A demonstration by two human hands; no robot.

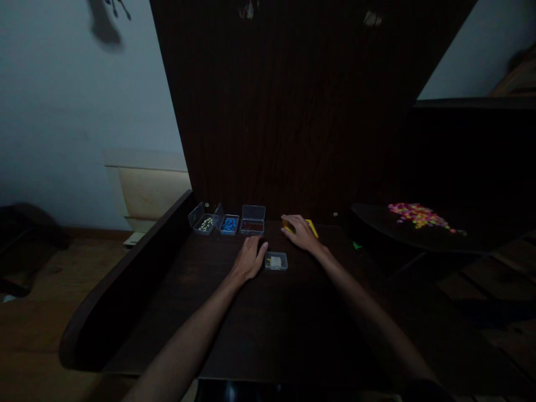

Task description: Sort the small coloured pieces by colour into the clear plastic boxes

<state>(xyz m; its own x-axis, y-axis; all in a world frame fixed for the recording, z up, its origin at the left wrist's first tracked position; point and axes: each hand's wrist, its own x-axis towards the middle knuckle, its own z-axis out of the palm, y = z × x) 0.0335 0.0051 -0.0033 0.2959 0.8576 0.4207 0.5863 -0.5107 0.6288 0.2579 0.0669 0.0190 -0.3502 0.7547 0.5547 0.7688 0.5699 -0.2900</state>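
Both my arms reach forward over a dark wooden desk [251,329]. My left hand [250,258] lies flat on the desk, fingers stretched out, just left of a small clear box [276,261] with pale pieces inside. My right hand [300,233] rests palm down on a yellow box [312,225] near the back of the desk, fingers spread over it. Whether it grips the box I cannot make out.
Along the back stand three small clear boxes: one open with pale pieces [204,222], one with blue pieces [229,224], one with dark red pieces [253,220]. A heap of bright pink and yellow pieces [419,215] lies on a dark round surface at right. A raised desk edge [125,268] runs along the left.
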